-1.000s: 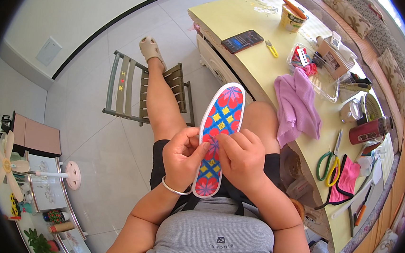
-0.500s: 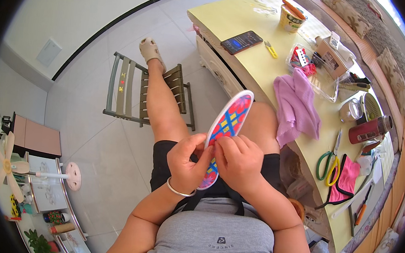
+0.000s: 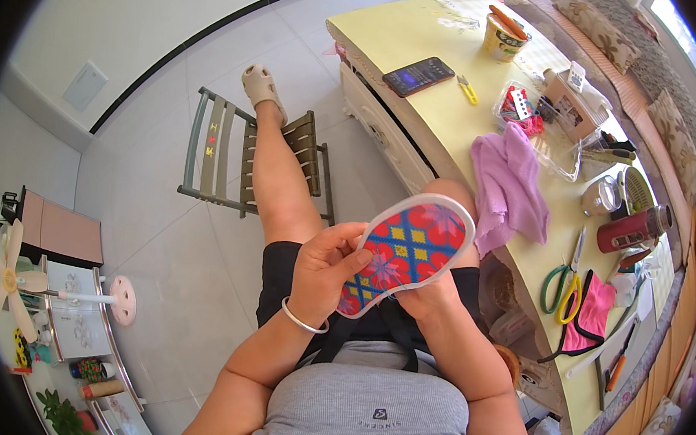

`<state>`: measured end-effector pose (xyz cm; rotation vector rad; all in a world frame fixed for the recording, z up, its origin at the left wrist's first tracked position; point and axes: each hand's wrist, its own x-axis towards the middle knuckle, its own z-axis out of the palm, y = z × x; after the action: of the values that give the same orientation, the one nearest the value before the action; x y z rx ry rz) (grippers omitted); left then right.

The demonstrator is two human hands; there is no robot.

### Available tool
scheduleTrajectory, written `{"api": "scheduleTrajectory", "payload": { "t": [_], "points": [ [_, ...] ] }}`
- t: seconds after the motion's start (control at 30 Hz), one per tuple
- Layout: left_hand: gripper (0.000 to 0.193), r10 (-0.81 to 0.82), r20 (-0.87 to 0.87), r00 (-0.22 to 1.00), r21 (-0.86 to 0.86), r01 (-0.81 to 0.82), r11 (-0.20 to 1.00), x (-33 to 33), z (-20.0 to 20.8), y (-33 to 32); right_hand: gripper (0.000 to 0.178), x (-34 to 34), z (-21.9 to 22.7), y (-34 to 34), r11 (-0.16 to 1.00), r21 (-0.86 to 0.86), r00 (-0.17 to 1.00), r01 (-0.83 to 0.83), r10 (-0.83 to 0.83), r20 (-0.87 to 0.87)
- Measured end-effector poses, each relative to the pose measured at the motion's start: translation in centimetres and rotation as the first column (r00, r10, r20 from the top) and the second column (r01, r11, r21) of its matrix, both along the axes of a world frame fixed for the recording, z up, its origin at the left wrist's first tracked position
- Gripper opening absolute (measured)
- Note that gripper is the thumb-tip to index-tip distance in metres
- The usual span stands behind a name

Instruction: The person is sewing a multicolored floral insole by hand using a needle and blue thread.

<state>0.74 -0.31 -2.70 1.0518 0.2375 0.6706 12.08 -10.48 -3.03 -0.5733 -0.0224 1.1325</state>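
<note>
A shoe insole point(image 3: 411, 247) with a white rim and a stitched red, blue, yellow and pink pattern is held above my lap, its patterned face turned up. My left hand point(image 3: 328, 265) grips its left edge, the thumb lying on the pattern and the fingers bent behind. On the other side, my right hand point(image 3: 428, 296) is underneath the insole's lower right edge. Its fingers are hidden by the insole, so whether they hold anything does not show.
On the yellow table point(image 3: 452, 136) at right lie a phone point(image 3: 418, 76), yellow snips point(image 3: 467, 89), a purple cloth point(image 3: 511, 185), a box of red thread point(image 3: 522, 108), scissors point(image 3: 563, 288) and a maroon flask point(image 3: 633, 229). My leg rests on a folding chair point(image 3: 222, 150).
The insole has turned from nearly edge-on to show its patterned face broadly. My right hand has gone from the front of it to underneath, while my left still holds the left edge.
</note>
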Motion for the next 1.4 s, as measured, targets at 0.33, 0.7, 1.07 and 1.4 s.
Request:
{"api": "scheduleTrajectory", "payload": {
  "t": [0.33, 0.7, 1.07, 1.4],
  "points": [
    [0.032, -0.023, 0.020, 1.000, -0.058, 0.025, 0.998, -0.1, 0.1, 0.5, 0.021, 3.1, -0.7, -0.2, 0.990, 0.128, 0.998, 0.054, -0.053, -0.016],
    [0.031, -0.010, -0.011, 1.000, 0.128, 0.012, 0.992, 0.2, -0.7, 0.2, 0.024, 1.3, -4.9, -0.2, 0.986, 0.153, 0.992, -0.061, 0.076, -0.098],
    [0.042, 0.041, 0.052, 0.998, -0.319, -0.022, 0.948, -0.7, 0.9, 4.9, 0.021, 14.1, -1.7, -8.0, 0.842, 0.257, 0.880, 0.474, -0.445, -0.164],
    [0.059, -0.331, 0.406, 0.852, -0.687, 0.523, 0.504, 0.2, -1.7, 2.3, 0.009, 2.7, 3.6, -1.6, 0.810, 0.030, 0.137, 0.585, -0.136, 0.981]
  ]
}}
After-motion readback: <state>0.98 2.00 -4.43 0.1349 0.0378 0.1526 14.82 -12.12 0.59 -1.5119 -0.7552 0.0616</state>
